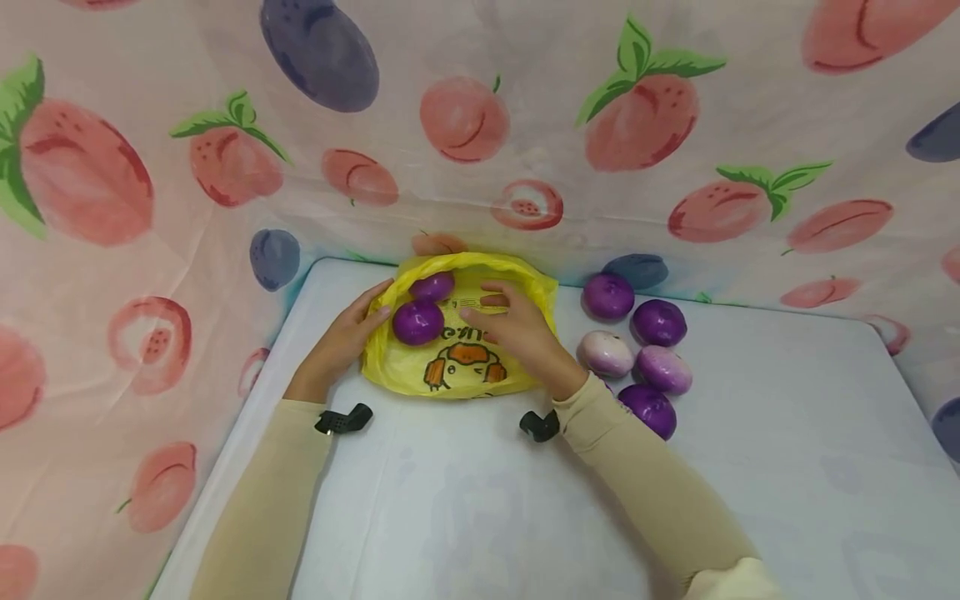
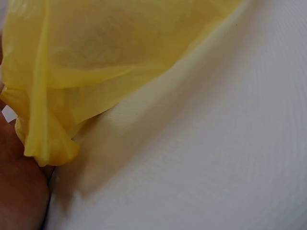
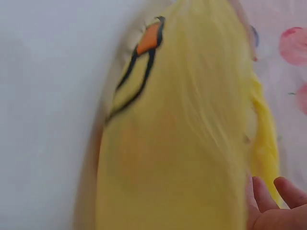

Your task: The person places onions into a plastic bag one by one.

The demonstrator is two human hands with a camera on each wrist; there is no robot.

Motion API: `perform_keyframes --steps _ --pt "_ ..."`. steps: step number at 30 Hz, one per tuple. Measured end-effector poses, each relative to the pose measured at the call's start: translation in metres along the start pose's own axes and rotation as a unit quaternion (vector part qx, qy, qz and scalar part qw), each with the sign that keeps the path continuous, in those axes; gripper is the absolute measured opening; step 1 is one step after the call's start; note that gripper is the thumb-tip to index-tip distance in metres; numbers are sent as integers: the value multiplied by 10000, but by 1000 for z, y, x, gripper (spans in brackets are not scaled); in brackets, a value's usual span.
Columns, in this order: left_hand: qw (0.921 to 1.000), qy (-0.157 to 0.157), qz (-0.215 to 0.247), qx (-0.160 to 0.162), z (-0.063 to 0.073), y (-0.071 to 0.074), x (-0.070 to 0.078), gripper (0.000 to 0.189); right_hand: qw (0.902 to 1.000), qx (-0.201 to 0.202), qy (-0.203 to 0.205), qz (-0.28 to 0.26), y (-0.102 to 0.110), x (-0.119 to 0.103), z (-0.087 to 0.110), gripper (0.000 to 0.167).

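A yellow plastic bag (image 1: 491, 385) with a cartoon print lies open-mouthed at the table's back. Two red onions (image 1: 417, 322) sit inside its left part. My left hand (image 1: 341, 342) holds the bag's left rim, thumb over the edge and fingers outside. Over the bag's mouth, my right hand (image 1: 525, 333) reaches in from the right, fingers spread and holding nothing. In the left wrist view, the yellow bag's bunched corner (image 2: 53, 143) lies against my palm. The bag's side (image 3: 172, 153) fills much of the right wrist view, with my fingertips (image 3: 288, 191) beyond it.
To the right of the bag, several onions (image 1: 660, 323) stand in a cluster, some deep purple, some pale (image 1: 606, 353). My right forearm passes close to the nearest one (image 1: 649, 411). A fruit-print cloth (image 1: 465, 200) hangs behind the white table (image 1: 450, 500).
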State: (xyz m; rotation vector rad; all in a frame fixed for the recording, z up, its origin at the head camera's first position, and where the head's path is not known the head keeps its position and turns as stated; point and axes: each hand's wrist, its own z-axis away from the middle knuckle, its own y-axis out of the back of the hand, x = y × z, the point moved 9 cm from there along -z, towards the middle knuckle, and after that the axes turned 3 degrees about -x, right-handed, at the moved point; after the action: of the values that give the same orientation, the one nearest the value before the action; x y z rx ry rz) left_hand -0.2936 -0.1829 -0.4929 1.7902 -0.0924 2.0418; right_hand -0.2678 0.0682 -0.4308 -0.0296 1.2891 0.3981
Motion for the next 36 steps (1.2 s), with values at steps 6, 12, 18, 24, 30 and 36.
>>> perform_keyframes --steps 6,12,18,24,30,36 --pt "10000 68 -66 11 1 0 1 58 9992 37 393 21 39 -12 32 70" --pt "9999 85 -86 22 3 1 1 58 9959 342 493 671 79 -18 66 70" --pt "9998 92 -158 5 2 0 2 59 9934 571 485 870 115 -12 91 66" --pt "9998 154 -136 10 1 0 -1 59 9873 838 502 1251 146 -7 113 65" --pt "9998 158 -105 7 1 0 -1 58 9829 1083 710 1309 172 0 127 62" --pt "9998 137 -114 17 1 0 0 58 9719 1368 583 1823 194 11 138 63"
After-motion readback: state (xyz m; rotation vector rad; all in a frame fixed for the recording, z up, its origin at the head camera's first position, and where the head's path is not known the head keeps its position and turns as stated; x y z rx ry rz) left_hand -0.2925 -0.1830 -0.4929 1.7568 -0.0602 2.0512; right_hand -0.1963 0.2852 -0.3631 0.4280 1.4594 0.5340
